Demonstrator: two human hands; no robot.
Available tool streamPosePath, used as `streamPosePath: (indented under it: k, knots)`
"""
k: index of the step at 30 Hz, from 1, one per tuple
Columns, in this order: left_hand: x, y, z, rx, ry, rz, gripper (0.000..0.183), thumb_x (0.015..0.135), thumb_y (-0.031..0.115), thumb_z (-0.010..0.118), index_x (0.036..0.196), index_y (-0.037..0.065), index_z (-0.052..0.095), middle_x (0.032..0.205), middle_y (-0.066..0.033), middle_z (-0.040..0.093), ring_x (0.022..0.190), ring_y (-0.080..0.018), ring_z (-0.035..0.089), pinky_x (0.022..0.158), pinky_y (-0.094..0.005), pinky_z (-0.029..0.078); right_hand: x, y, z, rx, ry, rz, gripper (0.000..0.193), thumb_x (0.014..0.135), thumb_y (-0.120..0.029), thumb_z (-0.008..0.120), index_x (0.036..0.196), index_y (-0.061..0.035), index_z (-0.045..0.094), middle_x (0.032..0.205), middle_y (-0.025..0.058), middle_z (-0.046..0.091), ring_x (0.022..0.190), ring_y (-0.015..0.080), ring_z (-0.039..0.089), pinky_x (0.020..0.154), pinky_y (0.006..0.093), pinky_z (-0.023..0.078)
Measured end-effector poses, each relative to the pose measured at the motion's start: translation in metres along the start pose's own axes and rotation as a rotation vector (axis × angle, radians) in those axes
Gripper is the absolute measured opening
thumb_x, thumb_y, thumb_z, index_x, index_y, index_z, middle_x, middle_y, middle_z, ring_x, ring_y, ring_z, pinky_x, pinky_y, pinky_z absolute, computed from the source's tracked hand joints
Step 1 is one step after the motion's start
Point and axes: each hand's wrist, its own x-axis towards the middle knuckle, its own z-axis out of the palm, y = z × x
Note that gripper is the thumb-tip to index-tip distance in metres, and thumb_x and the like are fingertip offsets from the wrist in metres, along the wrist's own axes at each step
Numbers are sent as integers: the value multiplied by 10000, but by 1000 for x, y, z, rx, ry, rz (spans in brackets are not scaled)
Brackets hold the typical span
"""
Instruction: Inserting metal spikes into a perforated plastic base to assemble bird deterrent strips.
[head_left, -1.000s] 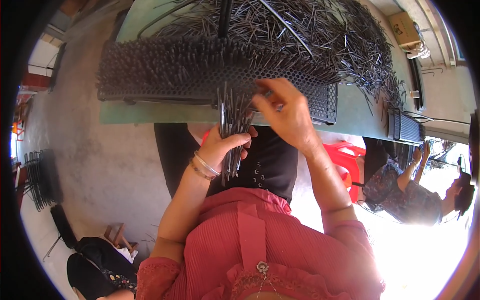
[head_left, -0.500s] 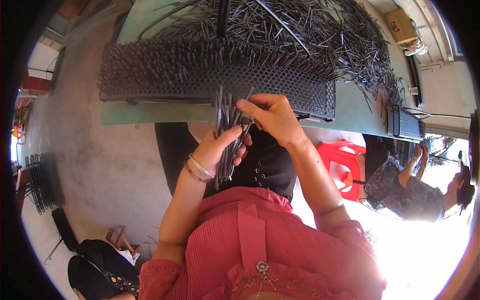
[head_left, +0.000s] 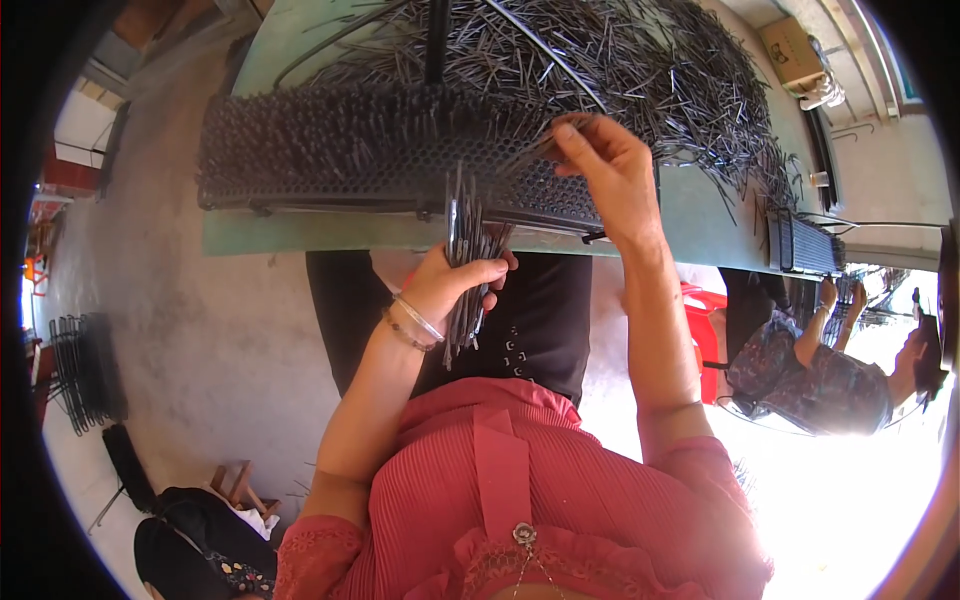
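Observation:
A bundle of thin dark sticks [head_left: 466, 225] stands roughly upright in my left hand [head_left: 448, 282], its fingers wrapped round the middle. Higher and to the right, my right hand [head_left: 615, 175] pinches one or more thin dark sticks [head_left: 532, 153], which slant down to the left; the exact number cannot be made out. That hand is over the right part of a perforated black rack [head_left: 570, 198]. Many sticks [head_left: 300, 130] stand packed in the rack's holes on the left and along the back, while holes near its front right are bare.
Behind the rack, a large heap of loose sticks [head_left: 620, 70] covers the green table [head_left: 300, 232]. A dark upright bar [head_left: 437, 45] rises behind the rack. At right are a red stool [head_left: 708, 330], a smaller rack [head_left: 803, 245] and another person [head_left: 815, 370]. A cardboard box [head_left: 793, 55] stands far right.
My right hand has moved from the bundle up and right over the rack, with thin sticks in its fingers. My left hand has shifted slightly right, still round the bundle.

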Motion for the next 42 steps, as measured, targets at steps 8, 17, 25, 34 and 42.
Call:
streamPosePath:
  k: [8, 17, 25, 34, 42]
  knots:
    - [3, 4, 11, -32, 45, 16, 234, 812, 109, 635, 1015, 2, 591, 863, -57, 614, 730, -94, 565, 569, -229, 489, 30, 17, -5, -275, 10, -250, 166, 863, -101, 619, 970, 26, 625, 760, 31, 637, 701, 71, 573, 640, 228, 458]
    - [5, 1, 7, -49, 19, 21, 210, 808, 102, 628, 983, -12, 603, 847, -67, 614, 703, -97, 570, 565, -231, 490, 25, 10, -2, -443, 26, -352, 166, 846, -108, 634, 966, 8, 630, 780, 78, 647, 697, 115, 599, 649, 247, 471]
    - [6, -3, 4, -69, 12, 23, 207, 805, 92, 630, 982, -13, 605, 837, -67, 611, 682, -102, 568, 555, -236, 486, 28, 19, -2, -495, -72, -426, 187, 808, -79, 663, 974, 3, 633, 838, 114, 655, 693, 175, 618, 643, 282, 497]
    - [7, -4, 9, -39, 14, 10, 179, 813, 106, 632, 942, -16, 619, 792, -60, 606, 656, -102, 564, 548, -233, 478, 28, 22, 6, -501, -95, -521, 173, 792, -56, 673, 947, 10, 635, 852, 112, 649, 711, 208, 646, 628, 279, 513]
    - [8, -5, 10, -38, 29, 8, 177, 814, 105, 634, 943, -13, 613, 805, -63, 610, 666, -101, 563, 562, -229, 480, 31, 24, 8, -608, -66, -627, 142, 792, -51, 659, 918, 9, 629, 845, 132, 627, 700, 287, 632, 602, 321, 508]
